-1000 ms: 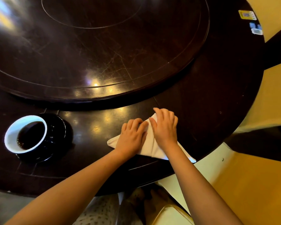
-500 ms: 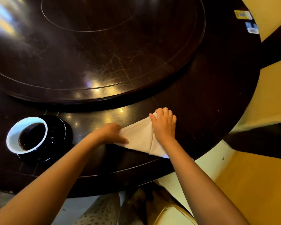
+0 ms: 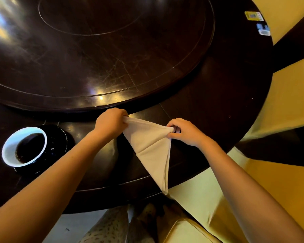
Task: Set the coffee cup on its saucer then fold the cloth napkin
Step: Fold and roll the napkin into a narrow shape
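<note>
Grip: left hand and right hand each pinch a top corner of the white folded cloth napkin — stretched into a hanging triangle.
Hidden: pinching fingertips buried in cloth.
Cup: white-lined coffee cup sits on black saucer, left.
Surface: dark round wooden table — raised turntable; yellow floor beyond.

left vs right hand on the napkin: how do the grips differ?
The left hand is a closed fist around the napkin's far-left corner, fingers hidden behind the knuckles; the right hand pinches the right corner, fingertips showing. The left hand sits farther from the person, by the turntable edge; the right hand is nearer the table rim. Shared: each grips one corner, and the cloth stretches between them with its third point hanging toward the person.
</note>
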Demonstrator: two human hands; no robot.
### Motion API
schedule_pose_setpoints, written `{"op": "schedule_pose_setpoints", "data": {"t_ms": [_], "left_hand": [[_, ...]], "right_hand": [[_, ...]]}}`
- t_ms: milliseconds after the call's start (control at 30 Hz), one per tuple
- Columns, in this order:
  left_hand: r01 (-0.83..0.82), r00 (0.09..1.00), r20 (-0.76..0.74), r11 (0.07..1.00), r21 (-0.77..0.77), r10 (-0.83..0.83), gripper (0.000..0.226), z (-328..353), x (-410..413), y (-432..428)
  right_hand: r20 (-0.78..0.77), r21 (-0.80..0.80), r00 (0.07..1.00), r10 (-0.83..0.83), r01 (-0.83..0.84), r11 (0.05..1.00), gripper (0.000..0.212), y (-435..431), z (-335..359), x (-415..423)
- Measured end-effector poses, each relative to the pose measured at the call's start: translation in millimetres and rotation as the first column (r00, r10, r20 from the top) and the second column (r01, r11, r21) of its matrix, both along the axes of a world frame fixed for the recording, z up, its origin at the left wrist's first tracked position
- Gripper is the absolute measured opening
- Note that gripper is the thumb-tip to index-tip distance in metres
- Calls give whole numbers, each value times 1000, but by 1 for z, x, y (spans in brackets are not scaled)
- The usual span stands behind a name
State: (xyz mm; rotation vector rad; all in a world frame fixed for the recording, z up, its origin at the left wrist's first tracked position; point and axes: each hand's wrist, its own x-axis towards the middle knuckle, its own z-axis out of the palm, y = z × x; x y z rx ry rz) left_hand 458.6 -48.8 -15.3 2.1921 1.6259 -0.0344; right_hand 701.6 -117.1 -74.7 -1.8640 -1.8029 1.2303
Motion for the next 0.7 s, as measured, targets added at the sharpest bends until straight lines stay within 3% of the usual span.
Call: {"op": "schedule_pose_setpoints", "data": {"t_ms": [167,300,500,700], "left_hand": [[-30,954,294,954,297,-61,20,9,4,-24],[76,854,469,945,317,-226,36,-7,-7,-69],[249,808,467,927,281,-358,14,-55,-10,-132],[320,807,427,910,263,-408,16,-84,-16,-153]], "right_hand": [[27,101,992,-124,120,988,12,-1,-7,-9],[31,157,981,-193,186,970,12,-5,-12,-14],[17,221,969,-247,237,946,7,-11,-16,-15],[5,208,981,-196,191,959,12,-13,-12,-10]]}}
